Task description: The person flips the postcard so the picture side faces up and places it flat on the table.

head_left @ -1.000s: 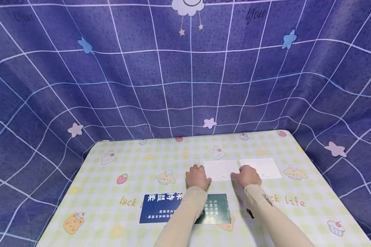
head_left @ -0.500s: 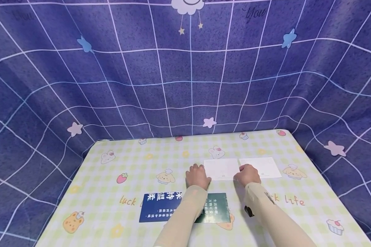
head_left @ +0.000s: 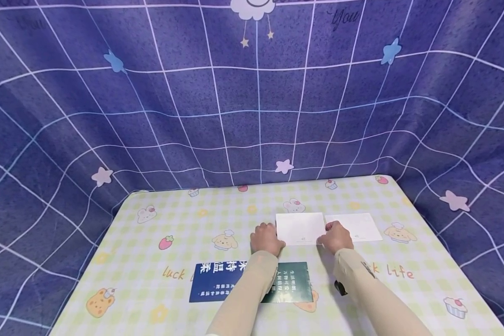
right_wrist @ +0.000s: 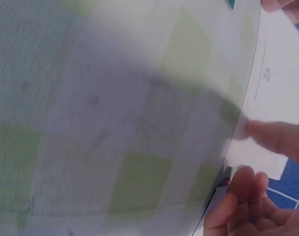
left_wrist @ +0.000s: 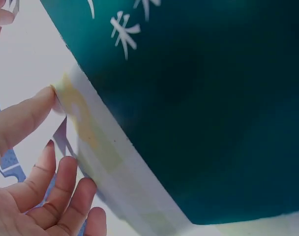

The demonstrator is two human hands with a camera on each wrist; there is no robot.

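Observation:
Between my two hands is a blank white card (head_left: 300,227) with a small printed mark near its close edge. My left hand (head_left: 267,239) pinches its left edge, thumb on top and fingers curled below, as the left wrist view shows at the card's corner. At the opposite edge my right hand (head_left: 337,237) grips it, the thumb (right_wrist: 270,133) lying on the face. The card's far edge seems slightly raised off the table. A second white card (head_left: 363,225) lies flat just right of it, partly behind my right hand.
Closer to me lie a blue card (head_left: 214,284) and a green card (head_left: 294,282) with white characters, partly covered by my left sleeve. A patterned checked cloth (head_left: 130,261) covers the table. A blue gridded curtain (head_left: 193,130) hangs around the back and sides.
The white card's far edge has come up a little. My right thumb has shifted slightly right to the card's edge; the left hand has barely moved. The other cards stay put.

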